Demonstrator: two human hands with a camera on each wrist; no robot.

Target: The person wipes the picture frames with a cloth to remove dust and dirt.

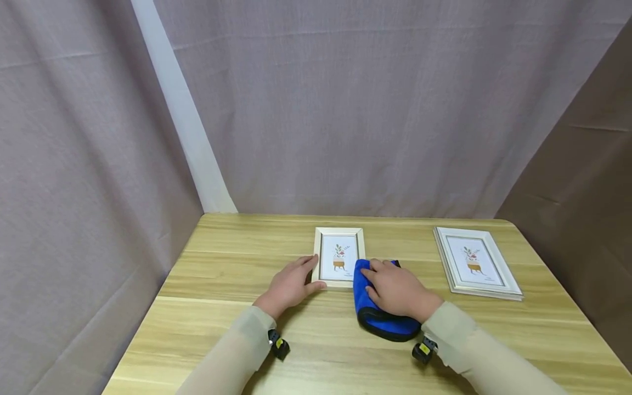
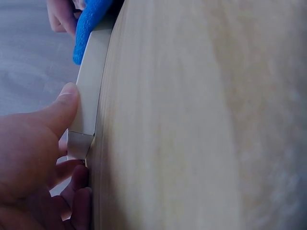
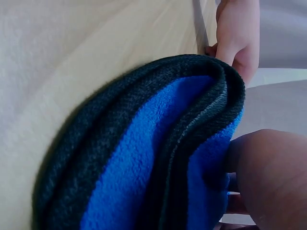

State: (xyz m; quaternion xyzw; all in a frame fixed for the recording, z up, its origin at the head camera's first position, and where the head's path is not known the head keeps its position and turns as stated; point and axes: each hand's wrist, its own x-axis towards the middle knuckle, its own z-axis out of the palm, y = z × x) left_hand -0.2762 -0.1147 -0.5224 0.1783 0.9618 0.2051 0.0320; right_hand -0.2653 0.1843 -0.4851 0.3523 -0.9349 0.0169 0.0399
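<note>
A picture frame (image 1: pixel 339 285) with a pale wood border lies flat on the table, showing a print of a plant in an orange pot. My left hand (image 1: pixel 290 280) grips its near left corner, thumb along the near edge and fingers at the left side. In the left wrist view the thumb (image 2: pixel 67 103) presses against the frame's side (image 2: pixel 91 91). My right hand (image 1: pixel 397 288) holds a folded blue cloth (image 1: pixel 362 299) with black edging, which overlaps the frame's near right corner. The cloth's folded layers (image 3: pixel 139 139) fill much of the right wrist view.
To the right, more white-bordered frames (image 1: pixel 511 277) lie in a stack, the top one bearing a similar plant print. All of this is on a wooden table (image 1: pixel 222 258). Grey curtains (image 1: pixel 345 109) hang behind it and at the left, with a browner one (image 1: pixel 582 181) at the right.
</note>
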